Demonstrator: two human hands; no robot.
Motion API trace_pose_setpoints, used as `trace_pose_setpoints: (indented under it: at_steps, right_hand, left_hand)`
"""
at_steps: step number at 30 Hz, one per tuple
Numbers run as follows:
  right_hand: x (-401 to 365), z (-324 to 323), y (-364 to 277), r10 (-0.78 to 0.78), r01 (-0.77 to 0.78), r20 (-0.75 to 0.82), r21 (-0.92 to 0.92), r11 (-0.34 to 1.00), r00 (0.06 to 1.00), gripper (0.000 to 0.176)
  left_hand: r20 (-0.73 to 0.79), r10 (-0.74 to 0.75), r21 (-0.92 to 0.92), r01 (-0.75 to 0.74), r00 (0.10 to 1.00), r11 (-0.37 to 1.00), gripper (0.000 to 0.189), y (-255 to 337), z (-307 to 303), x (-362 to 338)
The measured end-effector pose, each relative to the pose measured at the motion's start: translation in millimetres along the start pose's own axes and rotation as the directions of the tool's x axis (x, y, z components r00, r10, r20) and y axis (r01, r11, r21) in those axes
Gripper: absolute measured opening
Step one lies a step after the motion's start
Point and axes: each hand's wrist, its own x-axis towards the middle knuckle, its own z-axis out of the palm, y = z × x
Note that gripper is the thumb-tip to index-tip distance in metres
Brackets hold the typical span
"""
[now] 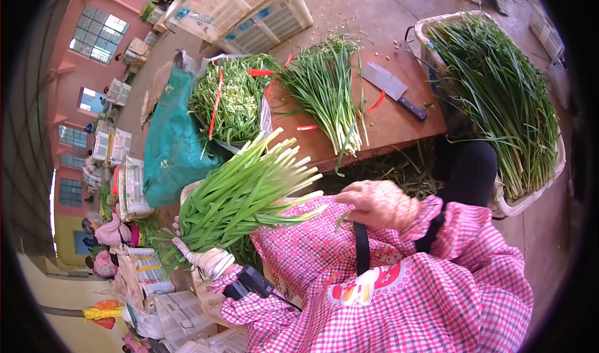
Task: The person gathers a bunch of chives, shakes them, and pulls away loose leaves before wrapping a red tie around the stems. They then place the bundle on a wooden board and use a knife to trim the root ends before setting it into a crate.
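Note:
My left hand (203, 256), in a pale glove or wrap, is closed round the leafy end of a bunch of green stalks (231, 197), whose pale ends fan out to the right. My right hand (377, 204) is near those pale ends, thumb and fingers drawn together, with a small green leaf piece at the fingertips. Another bunch of stalks (331, 94) lies on the brown board (399, 57), beside a knife (394, 90) with a dark handle and several red strips (376, 101).
A white basket (558, 166) heaped with long green stalks stands at the right. Left of the board are a bag of leafy trimmings (228, 97) and a teal sack (171, 147). Crates (268, 25) stand behind. Other people (112, 231) are at the far left.

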Motion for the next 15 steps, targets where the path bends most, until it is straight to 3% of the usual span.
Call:
trace_pose_setpoints:
  at_steps: [2,3,4,5,6,8,10,11,12,14,15]
  right_hand:
    - [17,14,-12,0.045,-0.047,0.014,0.136,0.990,0.999,0.047]
    - [22,26,-10,0.093,-0.091,0.003,0.240,0.967,0.996,0.044]
    - [24,36,-14,0.267,-0.271,0.120,0.711,0.649,0.956,0.036]
    - [24,50,-8,0.276,-0.304,0.179,0.794,0.527,0.944,0.031]
    - [26,57,-5,0.274,-0.335,0.239,0.856,0.394,0.932,0.026]
    - [19,55,-6,0.260,-0.406,0.337,0.868,0.285,0.905,0.013]
    - [11,58,-2,0.249,-0.369,0.322,0.914,0.168,0.913,0.014]
    - [9,57,-5,0.256,-0.367,0.318,0.914,0.173,0.913,0.014]
    - [7,55,-11,0.358,-0.350,0.296,0.932,0.095,0.886,0.012]
    - [7,54,-17,0.461,-0.320,0.274,0.947,0.023,0.844,0.011]
    - [8,54,-19,0.561,-0.273,0.269,0.959,-0.078,0.783,0.012]
  left_hand:
    - [-0.157,0.219,-0.045,-0.229,0.963,0.972,0.054,-14,5,-1]
    - [-0.131,0.141,0.190,-0.115,0.981,0.975,0.053,-17,5,1]
    - [-0.129,0.140,0.189,-0.114,0.982,0.975,0.053,-20,5,0]
    - [-0.257,0.386,0.576,-0.180,0.886,0.798,0.051,-51,17,6]
    - [-0.255,0.636,0.866,-0.120,0.729,0.486,0.049,-67,24,10]
    - [-0.242,0.593,0.853,-0.123,0.768,0.507,0.044,-70,25,9]
    - [-0.254,0.714,0.931,-0.036,0.652,0.363,0.058,-112,38,20]
    - [-0.292,0.735,0.925,-0.015,0.612,0.380,0.058,-126,42,22]
    - [-0.299,0.730,0.922,-0.013,0.615,0.388,0.058,-120,35,21]
    - [-0.232,0.661,0.920,-0.061,0.714,0.388,0.059,-90,12,11]
    - [-0.241,0.626,0.902,-0.067,0.741,0.427,0.058,-83,7,9]
